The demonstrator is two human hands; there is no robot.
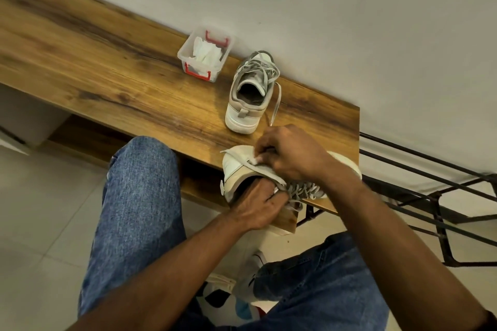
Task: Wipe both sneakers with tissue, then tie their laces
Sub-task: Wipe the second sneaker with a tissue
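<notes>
A long wood-grain bench top (pixel 113 67) runs along a pale wall (pixel 349 21), and everything else sits in relation to it. At the bench's near edge, close to its right-hand end, a white and beige low sneaker with grey laces (pixel 236 166) lies tipped on its side, heel toward the left and toe hidden behind the right forearm. The left hand (pixel 258 207) reaches in from below — its fingers are curled into the shoe's opening, gripping the collar, with the thumb lying outside along the tongue edge. The right hand (pixel 290 153) comes down from above onto the upper side of the same sneaker; its fingertips are bunched together, pinching a small wad of white tissue (pixel 255 161) against the shoe's white side panel. Farther back on the bench, near the wall, the second white and beige sneaker (pixel 248 94) stands upright on its sole, heel toward the camera, its grey laces loose and one end trailing over the wood toward the right hand. Just left of that shoe on the bench sits a small clear plastic box with red clip handles (pixel 205 54), open and holding crumpled white tissues. Below the bench edge, the person's knees in blue jeans (pixel 139 196) frame the view — over a light tiled floor (pixel 40 209).
</notes>
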